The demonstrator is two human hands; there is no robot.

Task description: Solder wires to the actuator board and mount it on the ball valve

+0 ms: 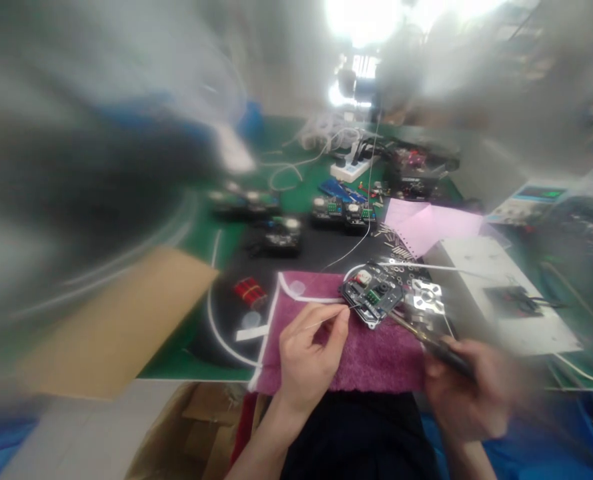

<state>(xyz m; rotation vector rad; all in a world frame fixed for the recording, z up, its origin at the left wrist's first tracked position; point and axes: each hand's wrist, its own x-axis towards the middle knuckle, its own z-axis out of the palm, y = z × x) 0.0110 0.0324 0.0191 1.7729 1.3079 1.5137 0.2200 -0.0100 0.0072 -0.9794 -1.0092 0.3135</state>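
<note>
A black square circuit-board assembly (380, 301) with a white connector and green parts sits on a purple cloth (381, 363). At its left lower edge, my left hand (310, 347) pinches a thin solder wire (326, 321) whose end reaches the board. My right hand (471, 390), blurred at the edge, is wrapped around the dark handle of a soldering iron (429, 340). The iron's tip points at the lower right of the board; whether it touches is too small to tell. A silvery metal plate (427, 297) with cut-outs lies right of the board.
Several similar board assemblies (282, 235) stand farther back on a black mat. Screws and standoffs (396, 243) are scattered near pink paper (431, 223). A white metal box (506, 300) stands at the right. Red-wrapped parts (251, 292) and brown cardboard (126, 320) lie left.
</note>
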